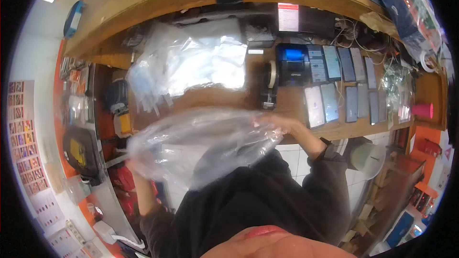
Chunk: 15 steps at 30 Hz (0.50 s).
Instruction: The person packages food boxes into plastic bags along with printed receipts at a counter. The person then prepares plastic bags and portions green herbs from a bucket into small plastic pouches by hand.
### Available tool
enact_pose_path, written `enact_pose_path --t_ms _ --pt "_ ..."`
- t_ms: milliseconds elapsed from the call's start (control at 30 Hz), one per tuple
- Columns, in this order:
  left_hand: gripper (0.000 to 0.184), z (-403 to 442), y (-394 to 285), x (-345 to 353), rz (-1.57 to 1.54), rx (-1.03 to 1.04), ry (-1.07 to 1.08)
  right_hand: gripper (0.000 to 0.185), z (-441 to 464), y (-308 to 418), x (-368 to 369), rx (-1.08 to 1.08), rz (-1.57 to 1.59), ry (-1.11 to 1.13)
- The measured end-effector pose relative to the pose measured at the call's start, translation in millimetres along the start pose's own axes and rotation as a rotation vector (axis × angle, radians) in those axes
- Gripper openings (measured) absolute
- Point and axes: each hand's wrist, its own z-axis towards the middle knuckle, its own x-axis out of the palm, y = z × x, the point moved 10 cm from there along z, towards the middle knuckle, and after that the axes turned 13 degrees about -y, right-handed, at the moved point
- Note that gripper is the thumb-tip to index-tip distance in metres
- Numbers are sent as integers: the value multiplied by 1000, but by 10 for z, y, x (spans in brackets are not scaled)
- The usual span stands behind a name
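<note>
The counter (210, 99) runs across the front, and the big piece of clear plastic (205, 131), a bag or a sheet, stretches between the person's two hands just in front of its near edge, over the lap. Kept taut and raised like that, it should handle best; slack folds would probably cling. The heap of clear plastic wrapping (198, 62) lies beyond on the left part of the counter, so spreading with care there seems wise, lest the layers tangle. The black tape dispenser (269, 86) stands to the right of that heap, worth steering the loose edge around. The right hand (273, 123) grasps the plastic's right end; the left hand (137, 163) is at its left end, too blurred to tell its grip. An even pull from both sides would suit, well apart from the phones (331, 63) at right.
</note>
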Motion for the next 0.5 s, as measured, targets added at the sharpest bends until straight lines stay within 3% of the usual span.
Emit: enact_pose_path --t_ms 33,67,100,133,167,200,233,300,333,400,500 --pt "44 24 45 -448 -317 35 -351 48 63 -206 127 39 -332 113" --pt "38 -61 170 -871 -634 79 -711 58 18 -98 306 -10 -465 76" --pt "36 -78 246 -1009 -717 107 -966 58 -69 -50 509 1 -487 95" --pt "35 -139 315 -1103 -765 147 -1223 58 -143 327 611 -347 -688 -87" --pt "38 -25 257 -1000 -575 156 -1361 58 -307 702 772 -705 -868 -275" --pt "40 371 349 -823 -1022 185 -839 59 -410 906 993 -927 -1038 -398" --pt "42 470 510 -708 -1216 132 -702 59 -390 949 1198 -927 -1043 -390" --pt "48 665 735 -389 -1516 28 -483 56 -474 1028 1806 -1194 -1099 -257" --pt "52 770 798 -192 -1626 -10 -394 56 -308 969 1959 -1184 -1098 -250" --pt "57 830 416 89 -1806 80 111 53 449 430 2143 -836 -1129 34" --pt "61 769 -62 30 -1635 66 203 62 922 458 1856 -754 -1336 -122"
